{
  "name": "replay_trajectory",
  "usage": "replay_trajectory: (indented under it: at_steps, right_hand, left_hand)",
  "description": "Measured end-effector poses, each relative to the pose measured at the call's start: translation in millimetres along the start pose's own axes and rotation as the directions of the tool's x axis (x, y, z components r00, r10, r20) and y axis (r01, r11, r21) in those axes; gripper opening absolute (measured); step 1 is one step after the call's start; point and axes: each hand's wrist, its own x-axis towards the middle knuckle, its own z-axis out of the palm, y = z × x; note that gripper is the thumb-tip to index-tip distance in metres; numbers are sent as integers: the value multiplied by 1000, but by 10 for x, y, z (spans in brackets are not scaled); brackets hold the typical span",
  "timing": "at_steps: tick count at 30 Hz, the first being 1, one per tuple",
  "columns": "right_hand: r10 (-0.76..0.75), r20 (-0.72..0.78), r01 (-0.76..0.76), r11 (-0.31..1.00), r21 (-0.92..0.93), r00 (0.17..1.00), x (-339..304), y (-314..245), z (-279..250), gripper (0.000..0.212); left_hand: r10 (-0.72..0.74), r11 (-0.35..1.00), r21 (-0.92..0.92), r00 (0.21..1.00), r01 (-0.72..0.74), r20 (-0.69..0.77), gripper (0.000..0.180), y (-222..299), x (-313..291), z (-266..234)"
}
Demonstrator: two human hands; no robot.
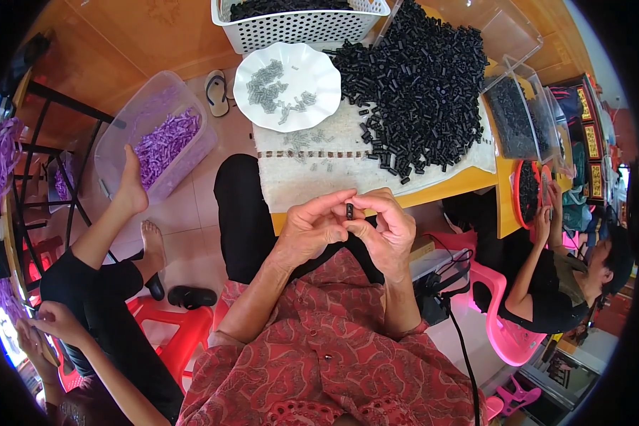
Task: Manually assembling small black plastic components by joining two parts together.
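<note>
Close in front of me, the fingertips of my left hand (311,228) and my right hand (385,231) meet around a small black cylindrical plastic piece (349,211). Both hands are closed in a pinch on it, thumbs below and index fingers above. Whether a smaller part is tucked in the fingertips is hidden. Beyond them, a white cloth (284,177) covers part of the table. A large heap of similar black pieces (419,92) lies on it, and a white scalloped plate (323,71) holds small clear pieces (264,89). More clear pieces are scattered on the cloth beside the plate.
A white perforated basket (302,32) of black pieces stands at the back. Clear boxes (518,113) and a red tray (522,192) sit on the right, near a seated co-worker (554,284). At left are a bin (199,149) of purple strips and another person's legs (96,248).
</note>
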Motion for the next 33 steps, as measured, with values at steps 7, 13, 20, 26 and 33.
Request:
replay_trajectory:
  at_steps: [7,13,20,26,33]
  right_hand:
    - [-11,-8,11,1000,18,1000,-28,1,44,33]
    - [44,-26,-43,997,71,999,-45,17,62,32]
    - [9,-64,-7,1000,28,998,-20,-1,58,32]
    - [-80,-20,74,978,-197,997,1,-58,105,41]
    - [-48,-57,31,964,-265,997,37,-87,78,39]
  left_hand:
    - [42,985,168,998,-33,-50,48,-44,-40,-59]
    - [107,958,277,990,-79,-88,45,-143,-51,-135]
    - [75,960,274,993,-47,-92,46,2,-1,42]
    - [103,965,256,974,-49,-202,35,37,9,128]
    - [171,932,362,892,-8,-419,26,369,267,79]
